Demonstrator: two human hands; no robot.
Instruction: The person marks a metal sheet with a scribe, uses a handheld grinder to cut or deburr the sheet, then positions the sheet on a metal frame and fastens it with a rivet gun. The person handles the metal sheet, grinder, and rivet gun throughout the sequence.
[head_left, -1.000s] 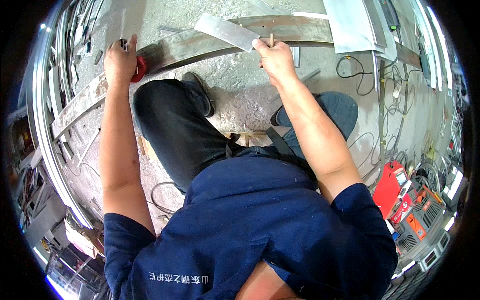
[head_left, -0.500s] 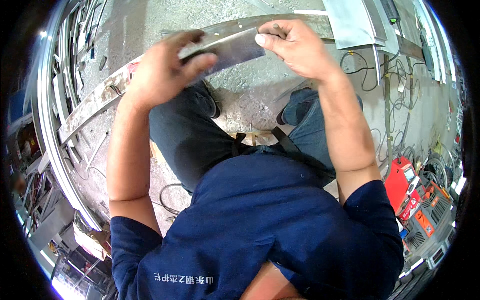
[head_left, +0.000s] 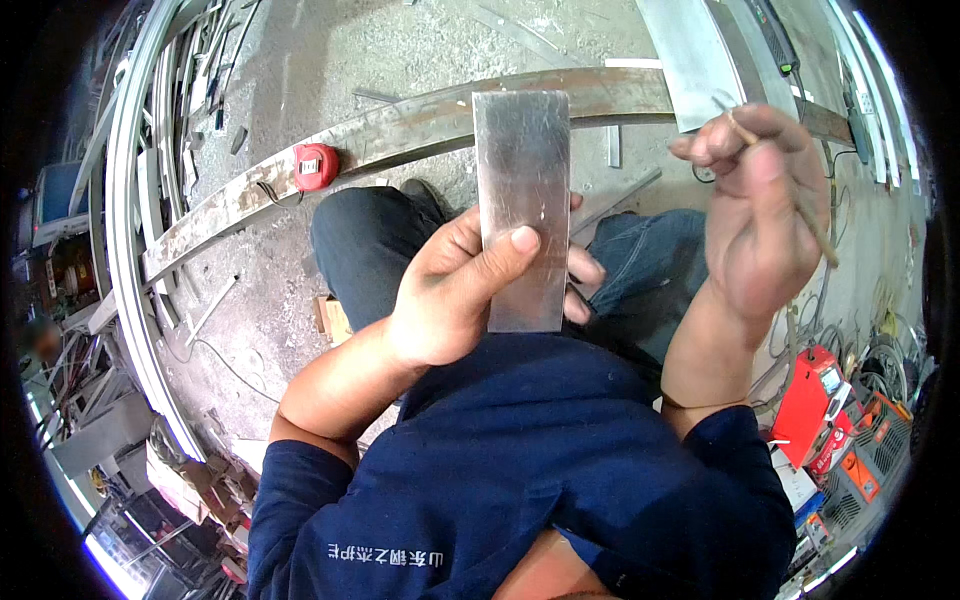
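My left hand (head_left: pixel 440 300) grips a flat rectangular metal plate (head_left: pixel 522 150), held upright over my lap. The thumb presses its scratched grey face and the fingers wrap behind. A dark, slim object shows at those fingers, too hidden to name. To the right, raised and apart from the plate, my right hand (head_left: pixel 760 220) pinches a thin brownish stick (head_left: pixel 820 240) between thumb and fingers. One end pokes out above the fingertips and the other passes beside the palm.
A long steel bar (head_left: pixel 400 135) crosses the floor ahead, with a red tape measure (head_left: pixel 317 167) on it. Metal sheets (head_left: pixel 690 60) lie far right. Long metal profiles (head_left: pixel 120 250) line the left. A red machine (head_left: pixel 812 400) stands at the right among cables.
The plate has swung from lying crosswise to standing upright, nearer my body, in my left hand. My right hand has left its end and moved right with the stick. The tape measure is now uncovered.
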